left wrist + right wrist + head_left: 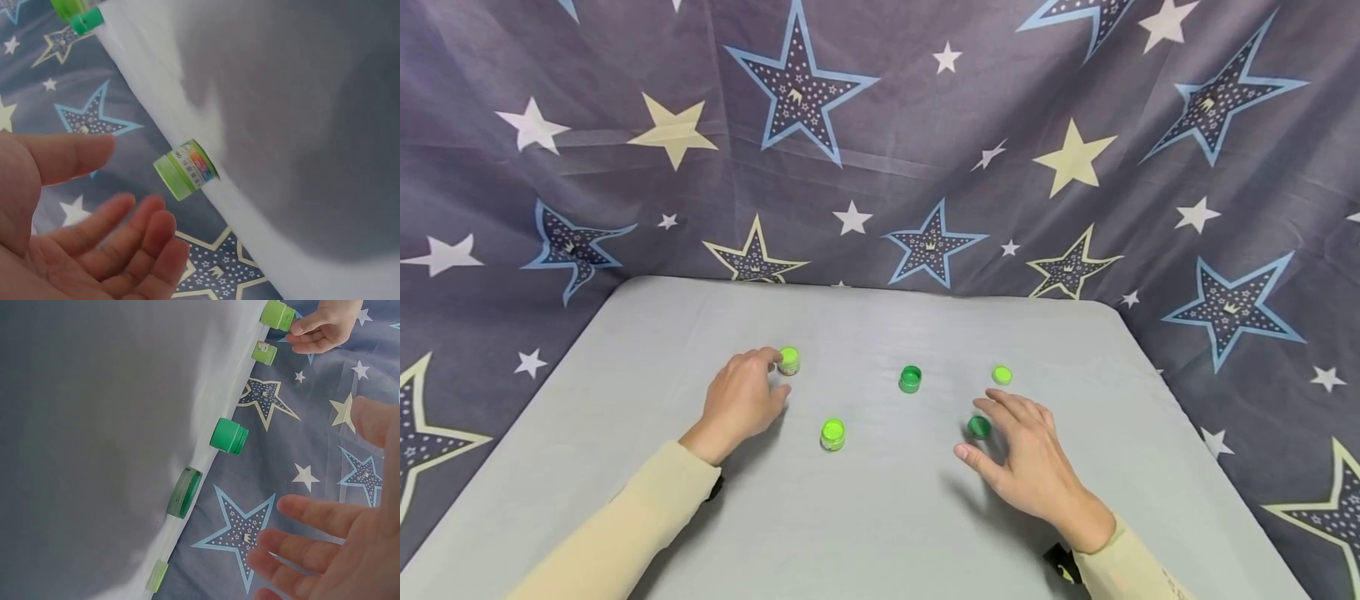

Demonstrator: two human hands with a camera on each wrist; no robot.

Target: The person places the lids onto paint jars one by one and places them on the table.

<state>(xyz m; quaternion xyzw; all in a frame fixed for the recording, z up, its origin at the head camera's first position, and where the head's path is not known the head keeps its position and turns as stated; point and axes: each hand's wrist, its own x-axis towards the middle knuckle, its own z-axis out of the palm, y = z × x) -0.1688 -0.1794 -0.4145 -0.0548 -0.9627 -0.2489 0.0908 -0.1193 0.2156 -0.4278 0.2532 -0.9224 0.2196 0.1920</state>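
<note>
Fingers of L hand (pixel 741 400) & R hand (pixel 1033 462) loose, nothing gripped; 5 sm. green pcs. on grey tabletop (pixel 880 517)

Far lime jar (pixel 789 362): at L hand's fingertips, far left; upright, printed label on wall. Contact w/ fingertip: can't tell.
Near lime jar (pixel 832 436): upright, ctr.-left, closer to wearer.
Dark-green jar (pixel 910 380): upright, ctr., apart fr. both hands; mouth looks open.
Dark-green cap (pixel 979 427): betw. R hand's thumb & fingers, not pinched; prob. hollow side up.
Lime cap (pixel 1002 375): just beyond R fingertips.

Handling (est.): jars prob. light, stiff plastic. Smooth walls likely a bit slippery; label may add slight grip. Not v. fragile, but could tip if knocked high. Best hold: thumb opp. index & middle, round mid-wall, below rim; keep tips out of mouth in case contents wet. Caps: shallow, v. light, apt to skid; pinch opp. edges fr. above.
</note>
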